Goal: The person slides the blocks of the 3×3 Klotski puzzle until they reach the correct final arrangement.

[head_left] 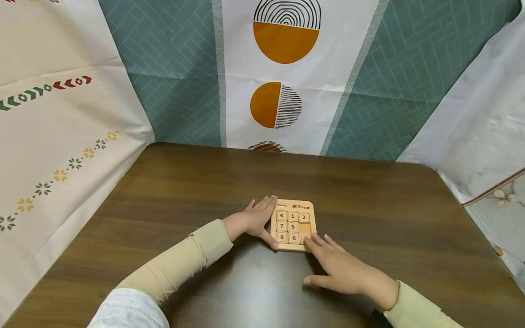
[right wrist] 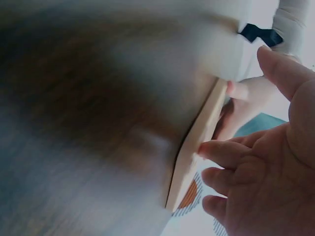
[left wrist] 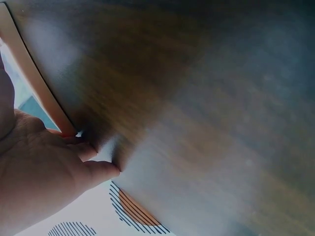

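A wooden number slide puzzle (head_left: pixel 293 247) lies flat on the table, its rows reading 4, 1, 2; then 7, 5 and a bare slot (head_left: pixel 304 228); then 8, 6 and a tile partly hidden by a finger. My left hand (head_left: pixel 259 222) braces the puzzle's left side, fingers stretched toward the upper corner and thumb at the lower corner. On the lower right tile rests the index fingertip of my right hand (head_left: pixel 342 269); its other fingers are spread and its thumb points left. The wrist views show the board edge-on, beside the left hand (left wrist: pixel 44 169) and the right hand (right wrist: pixel 266 182).
The dark wooden table (head_left: pixel 197 182) extends on all sides of the puzzle. Behind it hangs a green and white cloth (head_left: pixel 176 91) with orange circles. Patterned pale cloths hang at the left (head_left: pixel 49 136) and right (head_left: pixel 484 118).
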`<act>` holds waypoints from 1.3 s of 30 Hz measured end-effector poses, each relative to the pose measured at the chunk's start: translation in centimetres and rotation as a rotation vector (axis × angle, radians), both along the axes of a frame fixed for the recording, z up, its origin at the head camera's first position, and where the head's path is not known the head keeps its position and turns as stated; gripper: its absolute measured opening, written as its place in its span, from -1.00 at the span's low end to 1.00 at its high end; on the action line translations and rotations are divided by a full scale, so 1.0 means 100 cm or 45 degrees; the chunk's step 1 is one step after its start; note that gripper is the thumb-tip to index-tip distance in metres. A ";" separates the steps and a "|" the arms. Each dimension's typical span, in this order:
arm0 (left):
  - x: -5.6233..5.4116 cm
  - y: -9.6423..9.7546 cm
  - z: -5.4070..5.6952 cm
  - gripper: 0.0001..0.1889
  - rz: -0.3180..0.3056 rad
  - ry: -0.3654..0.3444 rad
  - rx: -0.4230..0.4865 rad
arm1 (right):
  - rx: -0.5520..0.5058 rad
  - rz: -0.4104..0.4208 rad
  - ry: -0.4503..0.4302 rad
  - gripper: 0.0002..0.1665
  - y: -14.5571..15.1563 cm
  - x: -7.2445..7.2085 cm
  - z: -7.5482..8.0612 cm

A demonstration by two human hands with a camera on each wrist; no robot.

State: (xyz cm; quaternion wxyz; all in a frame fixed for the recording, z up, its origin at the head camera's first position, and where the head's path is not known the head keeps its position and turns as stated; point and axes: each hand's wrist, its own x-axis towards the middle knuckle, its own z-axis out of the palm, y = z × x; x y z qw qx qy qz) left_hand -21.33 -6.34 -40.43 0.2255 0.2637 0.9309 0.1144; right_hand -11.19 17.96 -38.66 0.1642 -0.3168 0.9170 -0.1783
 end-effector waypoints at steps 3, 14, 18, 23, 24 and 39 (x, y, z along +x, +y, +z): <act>-0.001 -0.001 0.002 0.42 0.004 -0.006 0.002 | 0.016 0.008 0.043 0.04 -0.001 -0.002 -0.001; 0.000 -0.001 -0.004 0.43 0.014 -0.007 0.001 | 0.045 -0.020 0.108 0.02 -0.012 -0.018 -0.004; 0.000 -0.001 -0.005 0.43 0.014 -0.004 -0.002 | 0.017 0.070 0.130 0.01 -0.020 -0.012 -0.004; -0.001 -0.001 -0.004 0.43 0.012 0.010 -0.004 | 0.017 0.145 0.118 0.00 -0.023 -0.008 -0.006; -0.001 -0.001 -0.004 0.43 0.010 0.011 -0.004 | 0.022 0.140 0.119 0.00 -0.021 -0.008 -0.006; -0.001 0.000 -0.001 0.43 0.011 -0.002 -0.008 | 0.031 0.115 0.102 -0.01 -0.017 -0.007 0.000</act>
